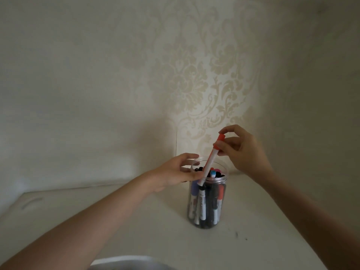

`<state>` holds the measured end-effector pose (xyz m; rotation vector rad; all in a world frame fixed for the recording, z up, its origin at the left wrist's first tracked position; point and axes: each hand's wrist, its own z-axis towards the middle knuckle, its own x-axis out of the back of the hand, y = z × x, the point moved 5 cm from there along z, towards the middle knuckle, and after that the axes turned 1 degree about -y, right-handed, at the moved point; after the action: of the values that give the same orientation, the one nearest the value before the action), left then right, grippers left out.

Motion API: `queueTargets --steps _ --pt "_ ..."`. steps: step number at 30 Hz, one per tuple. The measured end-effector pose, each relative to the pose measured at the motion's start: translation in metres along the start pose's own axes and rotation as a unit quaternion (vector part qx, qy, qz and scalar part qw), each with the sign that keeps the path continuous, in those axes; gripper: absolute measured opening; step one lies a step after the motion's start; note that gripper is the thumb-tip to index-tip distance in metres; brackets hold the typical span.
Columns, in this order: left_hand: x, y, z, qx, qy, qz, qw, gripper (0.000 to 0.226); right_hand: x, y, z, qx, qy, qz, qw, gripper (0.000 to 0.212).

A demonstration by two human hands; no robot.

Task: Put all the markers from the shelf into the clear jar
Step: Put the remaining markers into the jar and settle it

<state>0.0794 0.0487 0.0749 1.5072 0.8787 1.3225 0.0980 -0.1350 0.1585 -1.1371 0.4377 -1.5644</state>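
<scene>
A clear jar (208,221) stands upright on the white shelf (136,221), holding several markers with black, red, blue and purple caps. My right hand (243,151) pinches a white marker with a red cap (211,156) by its cap end; the marker tilts down with its lower end at the jar's mouth, near the left rim. My left hand (175,172) curls around the jar's upper left rim, fingers touching it.
Patterned wallpaper (204,84) covers the back wall close behind the jar. A pale side wall rises at the left. A grey blurred object (126,264) shows at the bottom edge. Small dark specks (236,234) mark the shelf right of the jar.
</scene>
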Motion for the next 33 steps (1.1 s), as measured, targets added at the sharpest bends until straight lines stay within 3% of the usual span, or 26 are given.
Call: queueTargets --steps 3,5,8,12,17,22,28,33 --pt "0.008 0.014 -0.004 -0.107 0.054 0.132 0.984 0.043 0.013 -0.003 -0.001 0.002 -0.013 -0.007 1.0 0.015" --pt "0.006 0.027 -0.008 -0.198 0.05 0.283 0.937 0.022 0.018 -0.002 -0.003 0.0 -0.023 0.0 1.0 0.015" --pt "0.0 0.035 -0.004 -0.201 -0.018 0.419 0.885 0.028 0.02 -0.004 -0.006 0.011 -0.026 0.003 1.0 0.016" --pt "-0.006 0.04 0.002 -0.096 -0.091 0.392 0.911 0.03 0.021 -0.002 -0.01 0.015 0.021 0.062 0.998 0.018" --pt "-0.007 0.039 0.002 -0.027 -0.137 0.398 0.907 0.037 0.022 0.005 -0.011 -0.012 0.029 0.116 0.993 0.021" --pt "-0.007 0.042 0.013 -0.094 -0.133 0.53 0.832 0.032 0.01 0.01 -0.018 -0.032 0.008 0.161 0.986 0.021" --pt "-0.006 0.046 0.015 -0.129 -0.119 0.505 0.845 0.037 0.003 0.004 -0.013 0.01 -0.02 0.146 0.989 0.016" --pt "-0.003 0.044 0.017 -0.128 -0.111 0.505 0.846 0.04 0.004 -0.007 -0.01 0.057 -0.083 0.066 0.993 0.016"
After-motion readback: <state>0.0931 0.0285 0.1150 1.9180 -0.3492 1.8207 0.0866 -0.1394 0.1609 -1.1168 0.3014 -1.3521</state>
